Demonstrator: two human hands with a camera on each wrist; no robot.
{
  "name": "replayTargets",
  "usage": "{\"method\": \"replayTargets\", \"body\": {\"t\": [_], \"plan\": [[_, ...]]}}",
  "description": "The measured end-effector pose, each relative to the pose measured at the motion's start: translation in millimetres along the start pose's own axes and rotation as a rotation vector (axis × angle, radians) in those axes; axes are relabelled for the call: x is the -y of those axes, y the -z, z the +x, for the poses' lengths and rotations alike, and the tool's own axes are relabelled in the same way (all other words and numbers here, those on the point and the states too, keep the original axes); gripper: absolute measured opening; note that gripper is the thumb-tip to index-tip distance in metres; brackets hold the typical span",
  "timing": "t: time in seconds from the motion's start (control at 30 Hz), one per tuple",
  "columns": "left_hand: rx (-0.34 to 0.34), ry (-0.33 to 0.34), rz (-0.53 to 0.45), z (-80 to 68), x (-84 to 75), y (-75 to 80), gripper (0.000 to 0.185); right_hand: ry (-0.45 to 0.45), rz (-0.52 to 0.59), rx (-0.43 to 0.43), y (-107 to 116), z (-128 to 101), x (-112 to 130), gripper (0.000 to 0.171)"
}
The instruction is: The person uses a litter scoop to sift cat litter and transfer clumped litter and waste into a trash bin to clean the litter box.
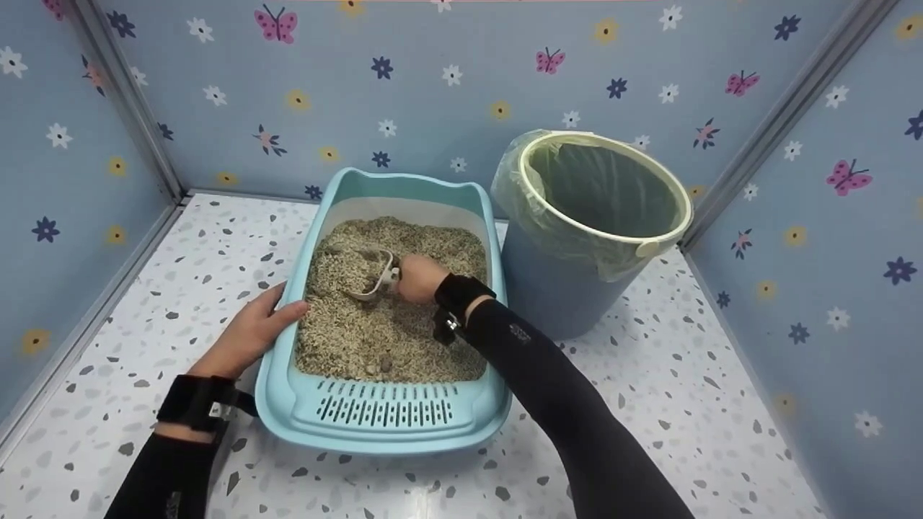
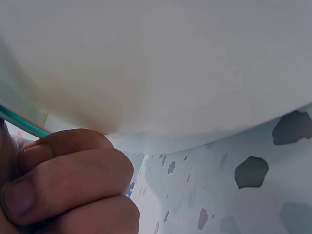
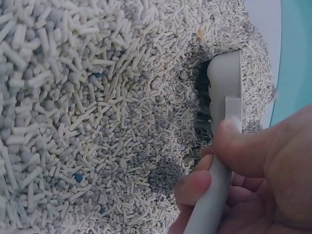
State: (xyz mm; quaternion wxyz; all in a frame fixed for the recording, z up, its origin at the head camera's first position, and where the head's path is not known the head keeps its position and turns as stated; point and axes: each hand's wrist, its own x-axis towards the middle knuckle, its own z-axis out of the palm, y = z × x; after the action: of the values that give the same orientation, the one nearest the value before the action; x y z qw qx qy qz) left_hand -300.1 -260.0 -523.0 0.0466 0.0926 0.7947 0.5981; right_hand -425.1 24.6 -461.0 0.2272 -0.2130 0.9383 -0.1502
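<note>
My right hand [image 1: 420, 279] grips the handle of a pale grey litter scoop [image 3: 226, 73], thumb pressed along its neck. The scoop's head [image 1: 376, 294] is partly sunk in the cat litter [image 1: 346, 339], left of the hand in the head view. A dark clump [image 3: 165, 176] lies in the litter beside the fingers in the right wrist view. My left hand [image 1: 249, 326] holds the left rim of the light blue litter box [image 1: 382, 437], thumb over the edge. In the left wrist view its curled fingers [image 2: 73, 178] are below the rim, against the white outer wall.
Right of the box stands a blue-grey bin [image 1: 551, 288] with a clear yellowish liner [image 1: 530, 209] folded over its rim. Patterned blue wall panels [image 1: 433, 94] enclose the back and sides. Speckled white floor [image 1: 634, 404] lies around the box.
</note>
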Motion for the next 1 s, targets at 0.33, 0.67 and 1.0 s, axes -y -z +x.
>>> {"method": "replayTargets", "body": {"t": [0.33,0.67,1.0], "plan": [[-0.014,-0.009,0.004,-2.3,2.4,4.7,0.075,0.034,0.043,0.002,1,4,3,0.034],[-0.007,-0.005,-0.017,-4.4,3.6,4.4,0.075,0.019,-0.017,0.059,7,12,4,0.024],[-0.020,-0.013,0.001,-2.1,2.5,-1.2,0.075,-0.012,-0.192,-0.055,20,2,0,0.025]]}}
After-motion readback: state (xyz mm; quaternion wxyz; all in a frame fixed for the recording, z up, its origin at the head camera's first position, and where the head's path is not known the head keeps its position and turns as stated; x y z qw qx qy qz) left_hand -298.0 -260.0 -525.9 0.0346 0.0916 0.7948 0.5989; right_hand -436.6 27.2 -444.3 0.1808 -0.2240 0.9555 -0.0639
